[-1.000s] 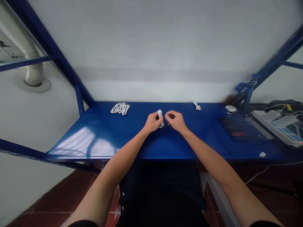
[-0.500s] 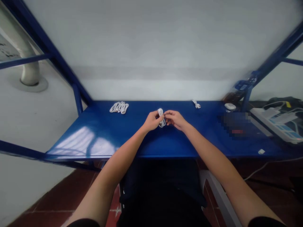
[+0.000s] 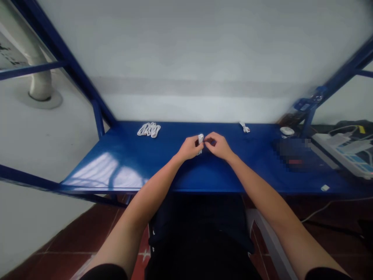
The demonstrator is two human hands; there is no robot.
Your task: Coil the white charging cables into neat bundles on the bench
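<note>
Wall (image 3: 186, 46) of pale grey fills the back of the room, with a faintly darker band across its lower part. Dark red floor tiles (image 3: 64, 241) with light joints show below. Between them stands one long blue table (image 3: 163, 167), smooth and glossy (a white patch of light glares on its left end), with blue frame bars (image 3: 81, 85) rising at both ends. One thick pale pipe (image 3: 40, 77) stands at the far left. At the right end lie one white power strip (image 3: 357, 159) with plugs in it, one dark object (image 3: 294, 149) blurred into squares, and one bottle (image 3: 309, 103) leaning by the frame.

Two bare hands meet over the middle of the table. The left hand (image 3: 190, 148) grips one white cable bundle (image 3: 201, 138), its looped top showing above the fingers. The right hand (image 3: 219, 146) is just beside it, thumb and forefinger brought together at the bundle's edge; whether they pinch anything I cannot tell.

Back left is one group of coiled white cables (image 3: 149, 130), roughly three, overlapping too much for a sure count. One folded white cable (image 3: 244, 127) lies back right. Smaller are one rounded white item (image 3: 287, 131) near the bottle and, smallest, one white block (image 3: 325, 188) by the front edge.
</note>
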